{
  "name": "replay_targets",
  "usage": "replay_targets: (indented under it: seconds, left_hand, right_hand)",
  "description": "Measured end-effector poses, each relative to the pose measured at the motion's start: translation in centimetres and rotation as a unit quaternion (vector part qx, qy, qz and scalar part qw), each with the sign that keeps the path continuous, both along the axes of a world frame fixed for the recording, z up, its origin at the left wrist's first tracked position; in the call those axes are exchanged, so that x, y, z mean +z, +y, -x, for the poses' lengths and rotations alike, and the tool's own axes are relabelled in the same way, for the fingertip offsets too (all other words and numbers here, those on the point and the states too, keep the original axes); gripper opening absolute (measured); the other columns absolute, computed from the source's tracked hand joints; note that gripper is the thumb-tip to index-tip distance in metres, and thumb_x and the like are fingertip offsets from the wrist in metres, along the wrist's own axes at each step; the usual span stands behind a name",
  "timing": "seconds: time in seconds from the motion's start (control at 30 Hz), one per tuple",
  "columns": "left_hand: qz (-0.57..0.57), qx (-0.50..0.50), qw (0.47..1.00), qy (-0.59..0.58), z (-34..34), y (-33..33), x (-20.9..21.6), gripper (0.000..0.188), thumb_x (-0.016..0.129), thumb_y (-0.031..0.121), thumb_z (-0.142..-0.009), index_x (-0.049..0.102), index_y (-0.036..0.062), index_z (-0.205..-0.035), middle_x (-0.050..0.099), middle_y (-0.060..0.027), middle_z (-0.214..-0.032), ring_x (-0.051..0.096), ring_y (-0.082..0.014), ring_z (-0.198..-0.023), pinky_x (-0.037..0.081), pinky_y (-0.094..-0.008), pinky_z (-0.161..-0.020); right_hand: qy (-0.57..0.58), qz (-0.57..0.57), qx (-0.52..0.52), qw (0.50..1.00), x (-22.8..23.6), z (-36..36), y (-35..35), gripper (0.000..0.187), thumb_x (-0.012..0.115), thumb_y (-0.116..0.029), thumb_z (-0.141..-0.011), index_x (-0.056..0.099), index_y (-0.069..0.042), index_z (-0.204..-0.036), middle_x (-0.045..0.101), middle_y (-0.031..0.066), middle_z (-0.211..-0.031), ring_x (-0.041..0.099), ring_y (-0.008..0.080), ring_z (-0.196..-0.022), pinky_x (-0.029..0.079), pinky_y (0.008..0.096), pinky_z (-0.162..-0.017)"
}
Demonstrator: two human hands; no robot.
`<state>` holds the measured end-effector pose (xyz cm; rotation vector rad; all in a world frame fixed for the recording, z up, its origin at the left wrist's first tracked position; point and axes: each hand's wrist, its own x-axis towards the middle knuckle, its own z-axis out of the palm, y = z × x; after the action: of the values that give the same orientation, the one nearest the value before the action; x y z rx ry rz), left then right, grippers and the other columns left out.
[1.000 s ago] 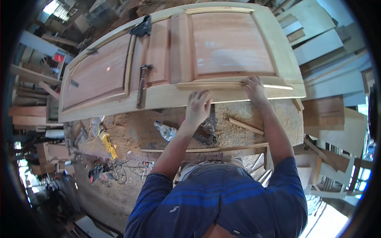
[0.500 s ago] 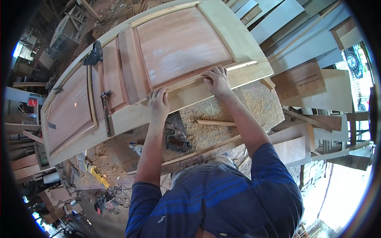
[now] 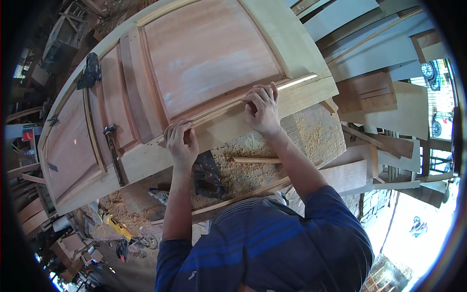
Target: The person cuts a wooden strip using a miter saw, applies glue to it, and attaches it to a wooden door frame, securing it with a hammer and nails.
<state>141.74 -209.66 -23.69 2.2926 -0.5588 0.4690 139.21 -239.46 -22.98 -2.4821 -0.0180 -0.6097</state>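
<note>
A pale, narrow wooden moulding strip (image 3: 218, 113) lies along the near edge of a large panelled wooden door (image 3: 209, 61), beside the biggest reddish panel. Near the strip's left end, my left hand (image 3: 182, 146) is closed, fingers bent over the strip and thumb toward me. Farther right, my right hand (image 3: 263, 111) also grips the strip, its fingers curled over the top. Between the hands the strip shows; its bright right end runs past my right hand. On the door's left part lies a hammer (image 3: 116, 158), with a crumpled black object (image 3: 89, 71) farther back.
Below the door, sawdust covers a workbench (image 3: 318, 134), where a loose wood strip (image 3: 257, 160) and a dark power tool (image 3: 206, 177) lie. A yellow angle grinder (image 3: 116, 225) sits at the lower left. Boards and sheets (image 3: 374, 46) are stacked at the right.
The view has shifted, so much of the door appears farther left and closer. My fingers look more curled; both hands stay on the strip, which keeps its place along the panel.
</note>
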Motion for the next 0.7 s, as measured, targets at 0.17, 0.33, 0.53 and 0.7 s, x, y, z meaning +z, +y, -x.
replay_targets:
  seconds: [0.17,0.33,0.53,0.7]
  left_hand:
    - [0.003,0.011,1.000,-0.023,0.02,-0.06,-0.55,0.017,0.080,-0.002,-0.089,0.073,0.0075,-0.101,0.079,-0.0081,-0.114,0.070,-0.0332,-0.111,0.052,-0.0459,-0.103]
    - [0.008,0.016,1.000,-0.001,-0.05,-0.01,-0.52,0.017,0.081,-0.003,-0.089,0.074,0.0076,-0.101,0.078,-0.0069,-0.110,0.069,-0.0318,-0.109,0.053,-0.0446,-0.100]
    - [0.015,0.031,0.999,0.001,0.10,-0.02,-0.81,0.022,0.081,-0.004,-0.088,0.077,0.0092,-0.105,0.078,-0.0060,-0.107,0.070,-0.0301,-0.106,0.053,-0.0460,-0.103]
    - [-0.009,0.018,1.000,-0.022,0.16,0.01,-0.93,0.021,0.081,-0.003,-0.085,0.079,0.0112,-0.102,0.078,-0.0027,-0.103,0.071,-0.0264,-0.102,0.052,-0.0503,-0.109]
  right_hand:
    - [-0.002,-0.007,0.008,1.000,-0.46,0.06,-0.45,0.016,0.069,-0.002,-0.073,0.068,-0.014,-0.085,0.065,0.0032,-0.106,0.061,0.0275,-0.119,0.026,0.0607,-0.127]
    - [-0.013,0.006,0.009,1.000,-0.49,-0.08,-0.35,0.017,0.068,-0.001,-0.072,0.069,-0.014,-0.082,0.064,0.0026,-0.103,0.062,0.0265,-0.109,0.030,0.0598,-0.125]
    - [-0.027,0.006,0.006,1.000,-0.48,-0.03,-0.43,0.020,0.068,-0.001,-0.071,0.071,-0.015,-0.085,0.064,0.0021,-0.100,0.062,0.0269,-0.106,0.035,0.0593,-0.122]
    - [-0.038,0.013,0.001,0.999,-0.53,0.12,-0.55,0.021,0.070,-0.001,-0.069,0.073,-0.015,-0.085,0.065,0.0018,-0.098,0.062,0.0276,-0.105,0.037,0.0585,-0.120]
